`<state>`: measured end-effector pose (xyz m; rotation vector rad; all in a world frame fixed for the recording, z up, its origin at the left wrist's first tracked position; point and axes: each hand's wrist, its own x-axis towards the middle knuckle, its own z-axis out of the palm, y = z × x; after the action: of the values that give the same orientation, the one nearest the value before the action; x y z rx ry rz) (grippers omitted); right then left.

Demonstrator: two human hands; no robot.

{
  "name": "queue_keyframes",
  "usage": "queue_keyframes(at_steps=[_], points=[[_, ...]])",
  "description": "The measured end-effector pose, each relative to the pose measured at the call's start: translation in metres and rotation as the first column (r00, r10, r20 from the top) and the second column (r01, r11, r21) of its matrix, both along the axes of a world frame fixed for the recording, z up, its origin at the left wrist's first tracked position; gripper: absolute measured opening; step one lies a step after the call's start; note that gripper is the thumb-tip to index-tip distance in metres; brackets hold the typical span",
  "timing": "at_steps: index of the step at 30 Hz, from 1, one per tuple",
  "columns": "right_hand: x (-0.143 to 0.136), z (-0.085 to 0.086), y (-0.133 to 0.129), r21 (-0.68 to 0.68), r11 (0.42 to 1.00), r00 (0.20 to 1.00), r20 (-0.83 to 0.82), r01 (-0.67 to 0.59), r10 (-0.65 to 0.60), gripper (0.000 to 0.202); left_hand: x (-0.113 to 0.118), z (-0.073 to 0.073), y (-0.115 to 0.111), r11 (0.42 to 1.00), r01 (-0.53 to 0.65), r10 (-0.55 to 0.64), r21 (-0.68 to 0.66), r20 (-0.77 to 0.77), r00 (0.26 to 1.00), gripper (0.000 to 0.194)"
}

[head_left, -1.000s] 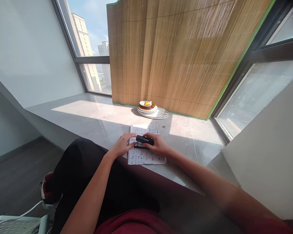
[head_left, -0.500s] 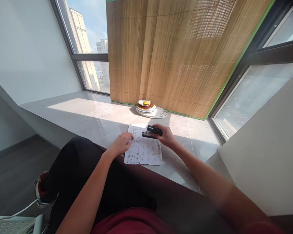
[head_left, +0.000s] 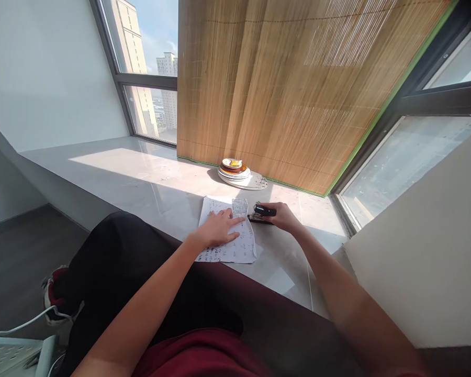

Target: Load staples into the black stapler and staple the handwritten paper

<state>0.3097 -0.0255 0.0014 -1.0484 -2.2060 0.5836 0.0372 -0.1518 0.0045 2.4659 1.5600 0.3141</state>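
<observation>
**Stapler [head_left: 264, 210] beside the paper [head_left: 239, 252], a hand on each**

The left hand [head_left: 217, 229] lies on the handwritten paper with its fingers spread, gripping nothing, the index finger stretched toward the right edge. The right hand [head_left: 283, 215] is closed around the back of the black stapler, whose front end sits just beside that same edge, its upper arm raised off its base. From here I can't tell whether the base rests on the surface or hangs barely above it.

As for progress, the paper doesn't appear to be between the stapler's halves, so I judge that no pressing is under way. I can't make out a staple, nor count the sheets, so what is already done stays unclear. Left over, plainly enough: the stapler isn't released, nor the paper.

The paper lies near the front edge of the pale sill [head_left: 180, 214]. Beyond it, well apart, a stack of plates [head_left: 240, 178] stands before the bamboo blind [head_left: 267, 99].
</observation>
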Motion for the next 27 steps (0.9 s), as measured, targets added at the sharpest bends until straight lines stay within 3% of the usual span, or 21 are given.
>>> queue_keyframes(at_steps=[7,16,20,27], points=[[-0.032,-0.007,-0.014,0.096,0.994,0.997,-0.056,-0.056,0.061,0.049,-0.012,-0.009,0.002,0.997,0.067,-0.066,-0.030,0.036,0.997,0.054],[-0.023,0.000,-0.019,0.039,0.990,0.990,-0.027,-0.136,0.137,0.048,-0.019,0.000,-0.001,0.996,0.075,-0.073,-0.041,0.043,0.996,0.059],[-0.027,0.003,-0.026,0.022,0.989,0.989,-0.032,-0.144,0.145,0.045,-0.012,-0.008,0.003,0.997,0.072,-0.074,0.017,0.112,0.991,0.056],[-0.041,-0.001,-0.031,0.128,0.981,0.989,0.022,-0.148,0.147,0.043,-0.006,-0.020,0.008,0.993,0.120,-0.117,-0.008,0.151,0.982,0.056]])
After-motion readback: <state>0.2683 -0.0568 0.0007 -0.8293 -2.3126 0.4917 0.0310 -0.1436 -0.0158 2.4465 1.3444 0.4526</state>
